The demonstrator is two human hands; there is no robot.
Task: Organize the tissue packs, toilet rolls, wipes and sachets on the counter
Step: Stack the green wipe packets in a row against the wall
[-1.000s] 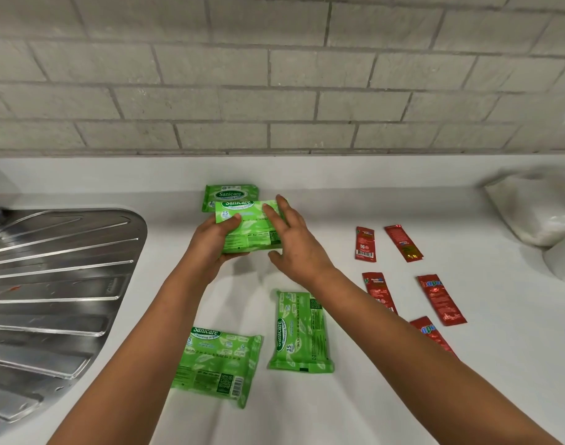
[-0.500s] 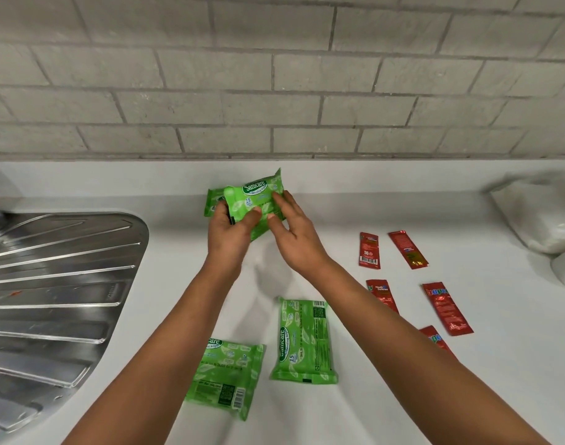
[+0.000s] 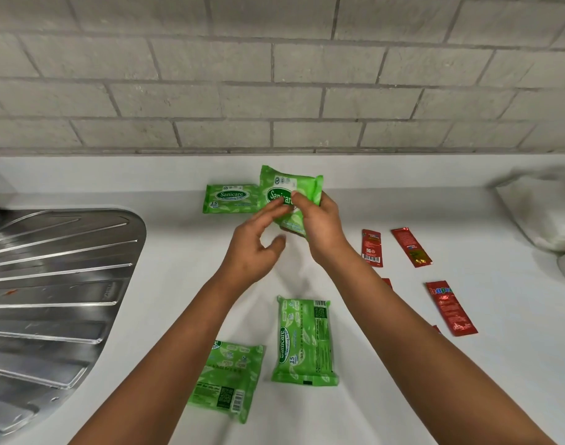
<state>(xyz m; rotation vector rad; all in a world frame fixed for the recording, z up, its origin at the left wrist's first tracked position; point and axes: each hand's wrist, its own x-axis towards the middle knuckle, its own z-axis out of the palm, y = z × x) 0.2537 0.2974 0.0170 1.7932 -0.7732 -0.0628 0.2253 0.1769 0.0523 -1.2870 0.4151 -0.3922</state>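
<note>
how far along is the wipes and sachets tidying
Early. One wipes pack looks placed, standing by the back wall. The right hand holds a second pack beside it, the left hand's fingers touching it. Left: two packs near the front and the scattered red sachets.

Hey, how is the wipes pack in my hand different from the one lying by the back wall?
The held wipes pack is lifted off the counter and tilted, gripped by the right hand, with the left hand touching its front; the back wipes pack lies flat, untouched. The held pack's logo is partly covered by fingers; the back pack's logo shows fully. Both are green Sanicare packs.
</note>
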